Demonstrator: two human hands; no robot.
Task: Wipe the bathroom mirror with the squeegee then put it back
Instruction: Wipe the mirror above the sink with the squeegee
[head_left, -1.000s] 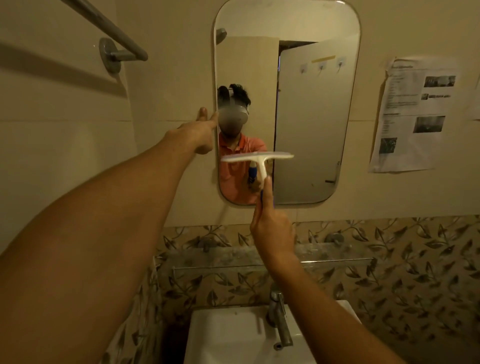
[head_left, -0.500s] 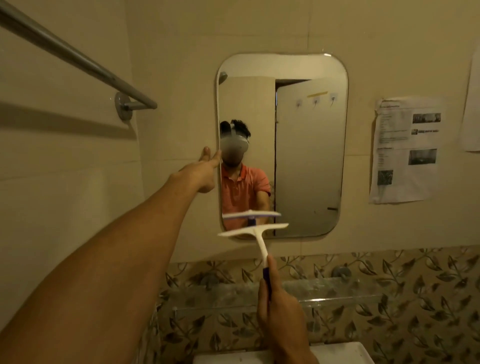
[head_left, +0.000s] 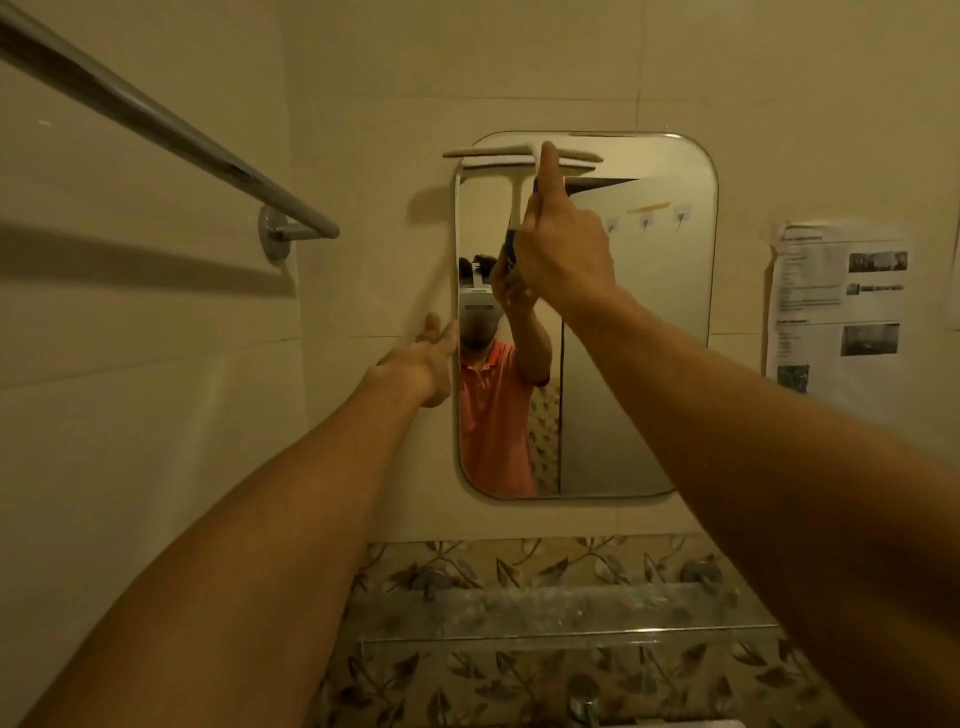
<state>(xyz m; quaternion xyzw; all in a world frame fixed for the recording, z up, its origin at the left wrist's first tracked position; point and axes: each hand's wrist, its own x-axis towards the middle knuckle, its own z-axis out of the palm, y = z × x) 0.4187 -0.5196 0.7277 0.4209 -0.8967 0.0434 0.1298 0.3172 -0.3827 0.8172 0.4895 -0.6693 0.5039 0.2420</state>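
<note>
Since the pale wall (head_left: 363, 78) held the mirror (head_left: 639, 364) up high, I had to reach up to it with both arms. The mirror hung flat, taller than wide, with round corners. A long grey towel bar (head_left: 156, 124) ran along the wall on my left, well away from the glass. Under the mirror, a clear glass shelf (head_left: 545, 613) stuck out from the leaf tiles (head_left: 467, 686). Maybe the squeegee lives there, but I could not tell. A printed paper (head_left: 836, 312) was stuck on the wall to the right of the mirror.

My right grip (head_left: 563, 249) was up high, curled tight round the squeegee handle. One finger (head_left: 548, 161) lay straight up the handle to the blade, I think so I could press the blade flat on the glass. My left grip (head_left: 421, 364) was open and held nothing. It rested against the left edge of the mirror, about halfway up, most likely to steady me while I reached.

The squeegee (head_left: 514, 156) was at the very top of the mirror, on the left side. Its white blade lay level along the top edge and poked out a bit past the left edge onto the wall. That looked like a good spot to start a pull down, so drips would go down and not over clean glass. I think this strip was not wiped yet. A small tap (head_left: 584, 696) peeked up at the very bottom.
</note>
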